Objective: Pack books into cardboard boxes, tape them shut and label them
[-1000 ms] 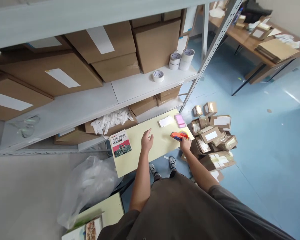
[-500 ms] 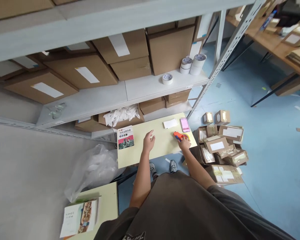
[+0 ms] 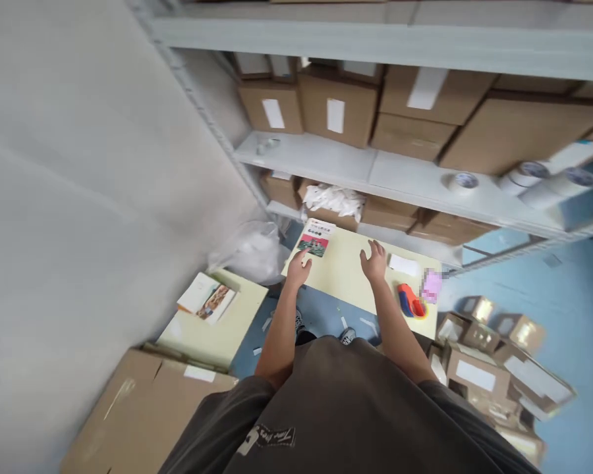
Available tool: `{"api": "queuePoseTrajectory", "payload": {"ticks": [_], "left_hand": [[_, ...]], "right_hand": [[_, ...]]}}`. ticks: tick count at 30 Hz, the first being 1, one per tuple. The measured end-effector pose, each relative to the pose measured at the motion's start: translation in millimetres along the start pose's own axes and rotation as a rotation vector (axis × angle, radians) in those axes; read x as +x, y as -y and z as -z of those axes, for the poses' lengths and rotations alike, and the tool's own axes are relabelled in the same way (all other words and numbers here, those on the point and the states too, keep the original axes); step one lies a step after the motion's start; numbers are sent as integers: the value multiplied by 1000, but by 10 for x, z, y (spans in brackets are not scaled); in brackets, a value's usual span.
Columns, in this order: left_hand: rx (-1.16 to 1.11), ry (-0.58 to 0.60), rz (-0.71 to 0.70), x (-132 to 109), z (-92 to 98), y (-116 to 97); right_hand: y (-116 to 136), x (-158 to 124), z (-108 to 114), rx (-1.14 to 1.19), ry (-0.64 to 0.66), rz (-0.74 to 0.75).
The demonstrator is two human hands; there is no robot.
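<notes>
My left hand [image 3: 297,269] hovers over the near left corner of a pale yellow table [image 3: 343,280], just below a book [image 3: 315,239] with a green and white cover. Its fingers are apart and hold nothing. My right hand [image 3: 374,261] hangs open over the middle of the table, fingers spread, next to a white slip of paper [image 3: 404,265]. An orange and blue tape dispenser [image 3: 410,301] lies on the table to the right of that hand, free of it. A pink item [image 3: 431,286] lies beside the dispenser.
Metal shelving [image 3: 375,168] behind the table holds brown cartons and tape rolls [image 3: 463,181]. A second small table [image 3: 217,329] with an open book [image 3: 207,297] stands at left. A large carton [image 3: 143,408] sits near left. Taped parcels [image 3: 494,368] lie on the blue floor at right.
My right hand has let go of the tape dispenser and moved left over the table's middle. My left hand has shifted toward the book. The view has swung to the left.
</notes>
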State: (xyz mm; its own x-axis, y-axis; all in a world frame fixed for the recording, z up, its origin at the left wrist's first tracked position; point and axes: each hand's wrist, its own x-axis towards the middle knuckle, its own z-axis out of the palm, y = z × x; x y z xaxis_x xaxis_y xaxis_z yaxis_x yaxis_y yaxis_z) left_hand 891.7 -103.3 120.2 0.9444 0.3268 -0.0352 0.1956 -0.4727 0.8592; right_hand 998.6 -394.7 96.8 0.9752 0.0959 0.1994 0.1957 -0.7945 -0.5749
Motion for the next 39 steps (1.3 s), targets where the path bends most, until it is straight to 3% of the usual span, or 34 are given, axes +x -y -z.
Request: {"api": "queuePoseTrajectory", "payload": {"ticks": [6,10,13,17,21,26,28,33,36,39], "left_hand": [[-23,-279,131,-270,1205,844],[-43,-395,203,-396,1937,1502],[-36,-428,240,-372,2307,1951],[15,-334,233,-127,2517,2393],[41,-209,262,307,2605,2734],[193,-143,370,893,2807,3241],[266,-94,342,1075,2847,3451],[357,141,83,1372,2767,3862],[527,256,106,1497,2781,4070],[690,363,140,1600,2880,4271]], "right_hand": [[1364,22,-903,21,205,234],[2240,-83,-1539,-3,354,395],[2757,-109,-1987,-43,441,503],[3206,-77,-2530,-91,510,552],[3376,-55,-3001,-105,582,548],[3376,34,-3637,-72,670,515],[3366,109,-3958,-50,706,501],[3316,301,-4784,-108,858,457],[3195,352,-5117,-213,1029,475],[2958,327,-5236,-390,1197,456]]}}
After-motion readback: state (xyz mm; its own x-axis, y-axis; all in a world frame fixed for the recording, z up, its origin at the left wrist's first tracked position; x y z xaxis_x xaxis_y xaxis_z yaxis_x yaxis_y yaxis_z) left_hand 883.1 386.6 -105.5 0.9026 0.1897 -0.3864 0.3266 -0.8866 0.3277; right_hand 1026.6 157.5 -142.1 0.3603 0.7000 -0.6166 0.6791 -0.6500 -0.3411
